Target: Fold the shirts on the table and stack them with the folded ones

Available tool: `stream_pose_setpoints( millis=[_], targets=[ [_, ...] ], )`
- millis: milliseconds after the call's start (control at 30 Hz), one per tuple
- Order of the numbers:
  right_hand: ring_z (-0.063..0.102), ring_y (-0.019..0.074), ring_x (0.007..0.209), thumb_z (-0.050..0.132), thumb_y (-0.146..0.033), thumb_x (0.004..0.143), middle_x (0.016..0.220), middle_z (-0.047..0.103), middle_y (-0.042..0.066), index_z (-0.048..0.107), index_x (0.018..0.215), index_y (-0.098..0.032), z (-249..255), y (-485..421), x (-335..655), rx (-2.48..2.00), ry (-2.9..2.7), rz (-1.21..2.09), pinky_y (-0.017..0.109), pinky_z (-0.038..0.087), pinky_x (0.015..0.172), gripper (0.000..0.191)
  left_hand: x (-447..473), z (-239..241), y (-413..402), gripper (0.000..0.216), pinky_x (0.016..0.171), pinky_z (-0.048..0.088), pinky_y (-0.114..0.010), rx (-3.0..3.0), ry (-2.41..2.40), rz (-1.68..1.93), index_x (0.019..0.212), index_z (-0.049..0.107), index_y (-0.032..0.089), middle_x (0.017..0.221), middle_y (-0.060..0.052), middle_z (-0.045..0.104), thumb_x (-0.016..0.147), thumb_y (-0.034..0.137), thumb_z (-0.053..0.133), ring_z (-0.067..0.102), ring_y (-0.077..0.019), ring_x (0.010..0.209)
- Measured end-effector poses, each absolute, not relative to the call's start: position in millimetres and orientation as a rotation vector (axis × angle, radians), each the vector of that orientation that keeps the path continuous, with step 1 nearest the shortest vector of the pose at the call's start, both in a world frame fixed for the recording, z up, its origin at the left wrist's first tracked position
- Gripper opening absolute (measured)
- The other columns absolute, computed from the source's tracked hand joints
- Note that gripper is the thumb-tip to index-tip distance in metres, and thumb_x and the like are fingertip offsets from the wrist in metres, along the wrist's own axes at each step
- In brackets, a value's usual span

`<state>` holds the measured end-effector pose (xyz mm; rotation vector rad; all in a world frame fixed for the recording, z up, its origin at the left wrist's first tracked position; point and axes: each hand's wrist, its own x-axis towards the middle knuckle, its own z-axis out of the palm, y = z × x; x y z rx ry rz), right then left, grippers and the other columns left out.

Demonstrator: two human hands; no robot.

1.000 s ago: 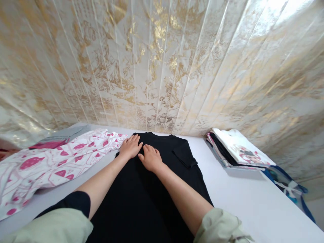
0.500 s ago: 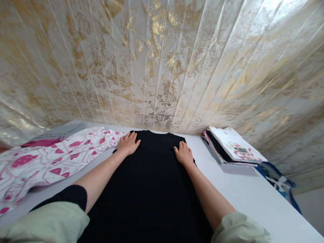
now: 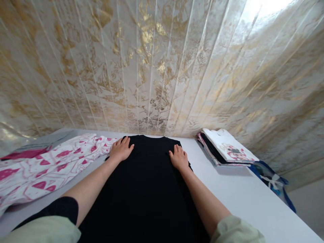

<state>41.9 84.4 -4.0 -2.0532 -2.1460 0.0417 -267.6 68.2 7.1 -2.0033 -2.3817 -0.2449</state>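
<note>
A black shirt lies spread out on the white table, its neckline at the far edge by the curtain. My left hand rests flat on the shirt's upper left shoulder, fingers stretched out and a little apart. On the upper right side, my right hand lies flat on the cloth near the sleeve, fingers also extended. Neither hand grips the fabric. The shirt's lower end runs out of view between my forearms.
A white garment with pink print lies along the left, with grey and pink cloth behind it. Folded clothes are stacked at the right on the white table. A blue-edged bag sits beyond the right edge; a curtain hangs behind.
The view has shifted slightly, so everything sits a little further left and lower. Both hands stay flat on the black shirt in nearly the same places.
</note>
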Motion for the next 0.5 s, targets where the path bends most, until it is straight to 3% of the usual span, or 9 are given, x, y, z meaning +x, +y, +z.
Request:
stream_pose_setpoints(
  millis=[333, 500],
  targets=[
    [0.020, 0.0228, 0.145, 0.026, -0.047, 0.098, 0.158, 0.025, 0.009, 0.028, 0.152, -0.012, -5, 84, 42, -2.059, -2.141, 0.050, 0.044, 0.017, 0.114, 0.065, -266, 8, 66, 0.059, 0.114, 0.023, -0.047, -2.015, -2.357, -0.270, 0.147, 0.037, 0.021, 0.158, -0.004, 0.030, 0.096, 0.048, 0.028, 0.024, -0.0301, 0.144],
    [0.019, 0.0225, 0.145, 0.025, -0.046, 0.098, 0.159, 0.024, 0.011, 0.027, 0.152, -0.011, -2, 83, 41, -2.070, -2.155, 0.052, 0.043, 0.017, 0.114, 0.064, -260, 15, 55, 0.045, 0.113, 0.026, -0.042, -1.963, -2.062, -0.521, 0.136, 0.047, 0.021, 0.147, -0.009, 0.046, 0.094, 0.032, 0.039, 0.036, -0.0262, 0.137]
  ],
)
